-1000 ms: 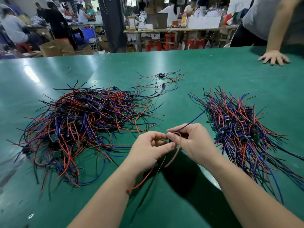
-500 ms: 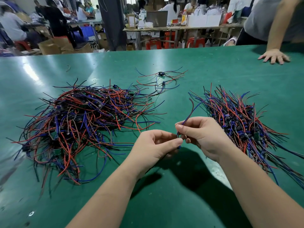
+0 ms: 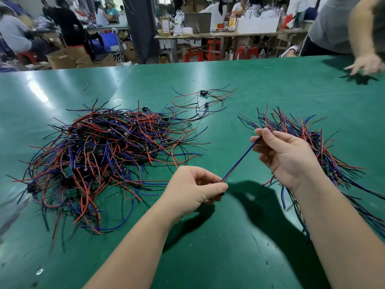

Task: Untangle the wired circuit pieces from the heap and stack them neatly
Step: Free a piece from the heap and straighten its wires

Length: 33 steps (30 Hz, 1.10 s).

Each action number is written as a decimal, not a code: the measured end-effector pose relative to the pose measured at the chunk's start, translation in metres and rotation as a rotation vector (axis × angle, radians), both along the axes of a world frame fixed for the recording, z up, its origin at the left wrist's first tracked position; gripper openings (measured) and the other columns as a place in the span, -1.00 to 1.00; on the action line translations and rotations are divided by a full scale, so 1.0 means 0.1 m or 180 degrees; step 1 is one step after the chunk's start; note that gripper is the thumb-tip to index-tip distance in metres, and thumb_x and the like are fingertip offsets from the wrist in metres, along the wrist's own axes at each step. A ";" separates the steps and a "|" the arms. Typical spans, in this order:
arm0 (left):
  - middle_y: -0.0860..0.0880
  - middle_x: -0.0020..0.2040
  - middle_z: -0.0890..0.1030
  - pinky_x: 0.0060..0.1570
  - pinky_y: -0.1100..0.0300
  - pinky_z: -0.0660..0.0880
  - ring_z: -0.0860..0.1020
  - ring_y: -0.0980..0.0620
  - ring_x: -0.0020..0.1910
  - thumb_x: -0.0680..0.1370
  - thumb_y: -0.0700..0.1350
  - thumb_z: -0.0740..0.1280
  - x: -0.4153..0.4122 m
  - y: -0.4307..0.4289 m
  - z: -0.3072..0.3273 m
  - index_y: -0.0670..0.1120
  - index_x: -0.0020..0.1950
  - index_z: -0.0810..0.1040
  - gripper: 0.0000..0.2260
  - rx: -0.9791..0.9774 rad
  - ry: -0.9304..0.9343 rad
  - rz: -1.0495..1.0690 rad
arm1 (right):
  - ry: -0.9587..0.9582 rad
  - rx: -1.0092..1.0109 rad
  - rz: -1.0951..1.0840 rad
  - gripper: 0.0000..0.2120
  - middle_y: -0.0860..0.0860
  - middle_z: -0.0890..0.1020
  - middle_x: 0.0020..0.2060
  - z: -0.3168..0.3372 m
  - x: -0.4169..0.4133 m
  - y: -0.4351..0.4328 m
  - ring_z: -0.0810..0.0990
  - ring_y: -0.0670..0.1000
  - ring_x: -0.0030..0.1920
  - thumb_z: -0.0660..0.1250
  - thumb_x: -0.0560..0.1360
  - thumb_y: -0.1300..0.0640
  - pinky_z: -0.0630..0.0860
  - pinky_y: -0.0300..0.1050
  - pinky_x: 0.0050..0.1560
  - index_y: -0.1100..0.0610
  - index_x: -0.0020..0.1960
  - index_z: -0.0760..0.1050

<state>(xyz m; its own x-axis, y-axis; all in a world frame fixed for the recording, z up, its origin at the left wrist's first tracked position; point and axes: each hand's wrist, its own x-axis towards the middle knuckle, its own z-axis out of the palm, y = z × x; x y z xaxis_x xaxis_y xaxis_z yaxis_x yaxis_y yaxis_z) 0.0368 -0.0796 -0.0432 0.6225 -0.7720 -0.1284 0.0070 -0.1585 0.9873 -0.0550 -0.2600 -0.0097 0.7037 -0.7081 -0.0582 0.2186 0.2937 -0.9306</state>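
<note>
**Wires drawn tight between two hands over the green tabletop**

The left hand (image 3: pixel 193 186) sits near the middle. Its grip is curled, with thumb and forefinger pinching the near end of a thin run of blue and red wires (image 3: pixel 239 159). Whatever else lies inside that fist is hidden. The wires climb in a straight slanted line up and to the right, clear of the tabletop (image 3: pixel 229 247), into the right hand (image 3: pixel 285 155). There the grip pinches the far end between thumb and fingertips, and the other fingers are loosely bent beneath.

On the left lies the heap (image 3: pixel 100 155), a wide tangle of red, blue and black leads with small green boards showing through. On the right, just behind and under the right hand, is the stack (image 3: pixel 308 132), with its wires lying roughly one way, fanned far-left to near-right. A few loose pieces (image 3: pixel 205 97) lie apart at the far middle. At the far right edge, another person's hand (image 3: pixel 366 64) is over the tabletop, blurred.
</note>
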 end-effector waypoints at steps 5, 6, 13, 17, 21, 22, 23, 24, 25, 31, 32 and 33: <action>-0.09 -0.37 0.66 -0.43 0.30 0.47 0.57 0.07 -0.45 0.39 -0.23 0.52 0.04 0.02 -0.02 -0.12 -0.24 0.63 -0.91 0.0172 -0.0173 0.0084 | -0.0206 0.0272 -0.0181 -0.94 0.02 0.66 -0.36 0.00 -0.01 -0.04 0.68 -0.04 -0.30 0.34 0.47 0.24 0.51 -0.36 -0.38 0.20 -0.12 0.59; -0.09 -0.38 0.66 -0.43 0.29 0.48 0.57 0.08 -0.45 0.39 -0.23 0.52 0.05 0.02 -0.03 -0.11 -0.24 0.63 -0.90 0.0204 -0.0193 0.0091 | -0.0230 0.0334 -0.0193 -0.96 0.02 0.66 -0.37 0.01 -0.01 -0.05 0.68 -0.02 -0.31 0.35 0.45 0.26 0.52 -0.36 -0.38 0.19 -0.15 0.58; -0.04 -0.34 0.65 -0.20 0.04 0.58 0.57 0.01 -0.33 0.37 -0.16 0.54 0.11 0.02 -0.08 -0.05 -0.25 0.63 -0.89 0.0408 -0.0638 0.0149 | -0.0032 0.0721 -0.0115 -0.93 0.04 0.64 -0.42 0.02 -0.03 -0.06 0.66 -0.02 -0.38 0.38 0.44 0.20 0.57 -0.25 -0.40 0.17 -0.17 0.50; 0.09 -0.39 0.60 -0.27 0.17 0.50 0.50 0.13 -0.41 0.38 -0.14 0.52 0.10 0.03 -0.05 0.01 -0.20 0.62 -0.89 0.0324 -0.0769 0.0042 | 0.0168 0.0895 -0.0013 -0.86 0.02 0.61 -0.48 0.04 -0.04 -0.06 0.59 -0.13 -0.49 0.33 0.51 0.18 0.51 -0.34 -0.48 0.19 -0.21 0.47; 0.10 -0.39 0.55 -0.24 0.21 0.41 0.46 0.07 -0.34 0.36 -0.07 0.39 0.04 0.05 0.02 0.11 -0.04 0.64 -0.80 0.0165 -0.0498 -0.0230 | -0.0139 0.1052 0.0246 -0.82 0.01 0.62 -0.47 0.04 -0.01 -0.02 0.60 -0.16 -0.47 0.28 0.53 0.17 0.51 -0.39 -0.47 0.19 -0.23 0.48; 0.08 -0.37 0.57 -0.19 0.16 0.41 0.47 0.05 -0.30 0.38 -0.09 0.39 0.04 0.06 0.04 0.10 -0.06 0.66 -0.82 0.0109 -0.0372 -0.0284 | -0.0227 0.1066 0.0293 -0.83 0.00 0.63 -0.45 0.02 0.01 0.00 0.62 -0.14 -0.43 0.26 0.55 0.15 0.52 -0.38 -0.45 0.17 -0.21 0.49; 0.06 -0.34 0.61 -0.16 0.15 0.41 0.50 0.06 -0.27 0.42 -0.13 0.41 0.04 0.06 0.06 0.08 -0.08 0.67 -0.86 0.0020 -0.0238 -0.0328 | -0.0285 0.1064 0.0336 -0.82 0.01 0.65 -0.41 0.01 0.02 0.01 0.65 -0.12 -0.39 0.24 0.57 0.13 0.54 -0.35 -0.44 0.17 -0.18 0.50; 0.05 -0.30 0.64 -0.13 0.14 0.41 0.53 0.08 -0.26 0.47 -0.15 0.42 0.03 0.07 0.09 0.07 -0.11 0.68 -0.89 -0.0120 -0.0084 -0.0348 | -0.0280 0.1017 0.0356 -0.79 0.02 0.67 -0.38 0.00 0.03 0.02 0.67 -0.09 -0.36 0.21 0.59 0.11 0.55 -0.32 -0.42 0.17 -0.14 0.51; 0.03 -0.27 0.66 -0.10 0.13 0.42 0.57 0.10 -0.25 0.48 -0.14 0.42 0.03 0.07 0.12 0.04 -0.14 0.68 -0.92 -0.0312 0.0094 -0.0343 | -0.0206 0.0922 0.0346 -0.78 0.05 0.68 -0.35 -0.01 0.04 0.02 0.68 -0.05 -0.34 0.18 0.61 0.10 0.56 -0.29 -0.41 0.18 -0.11 0.51; -0.07 -0.15 0.70 -0.19 0.25 0.56 0.65 0.08 -0.27 0.28 -0.17 0.47 0.08 0.10 0.22 0.01 -0.26 0.64 -0.90 -0.1770 0.1530 -0.0121 | 0.0592 0.0311 0.0984 -0.85 0.13 0.65 -0.33 -0.10 0.06 0.18 0.63 0.02 -0.43 0.30 0.46 0.40 0.57 -0.22 -0.41 0.24 0.00 0.51; -0.06 -0.16 0.70 -0.21 0.27 0.57 0.64 0.09 -0.29 0.28 -0.13 0.44 0.08 0.09 0.23 0.00 -0.27 0.62 -0.93 -0.1887 0.1657 -0.0016 | 0.0750 0.0076 0.1224 -0.80 0.12 0.65 -0.33 -0.12 0.06 0.22 0.61 0.00 -0.43 0.36 0.40 0.41 0.56 -0.23 -0.41 0.24 0.01 0.53; -0.05 -0.17 0.70 -0.23 0.28 0.56 0.63 0.11 -0.32 0.31 -0.12 0.43 0.08 0.09 0.23 -0.01 -0.26 0.59 -0.95 -0.1969 0.1720 0.0125 | 0.0851 -0.0164 0.1460 -0.75 0.11 0.64 -0.32 -0.13 0.05 0.28 0.60 -0.01 -0.42 0.41 0.33 0.40 0.55 -0.24 -0.40 0.23 -0.01 0.55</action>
<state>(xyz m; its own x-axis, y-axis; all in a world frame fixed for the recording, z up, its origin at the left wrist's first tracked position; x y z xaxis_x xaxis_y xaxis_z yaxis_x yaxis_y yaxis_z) 0.0447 -0.0710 -0.0205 0.6247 -0.7805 0.0234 0.5008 0.4234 0.7550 -0.0496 -0.2317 -0.0227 0.9070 -0.3379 -0.2512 -0.1683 0.2559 -0.9519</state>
